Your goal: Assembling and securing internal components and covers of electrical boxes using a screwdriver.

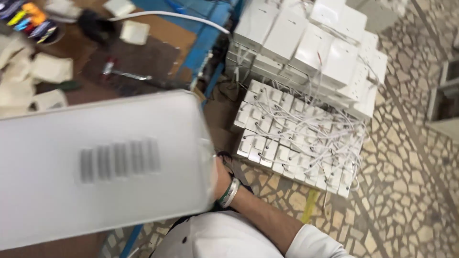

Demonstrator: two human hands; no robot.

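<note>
Head view. A brown workbench with a blue frame is filling the upper left of the scene; a metal hand tool, pale cloth pieces, small white square parts and a tub of coloured items are lying on it. A white cable is running across the bench's far edge. The floor is showing irregular beige stone mosaic. On it, to the right of the bench, white square units with thin white wires are lying in packed rows, and behind them larger white boxes are standing stacked in layers.

A large white plastic panel with rounded corners and a row of narrow vent slots is being held up near the camera, blurred, covering the lower left and overlapping the bench. The right hand is meeting the panel's right edge; its fingers are hidden behind the panel, so how far they are closing cannot be told. A metal bangle is sitting on that wrist, above a white sleeve. The left hand is lying outside the frame.
</note>
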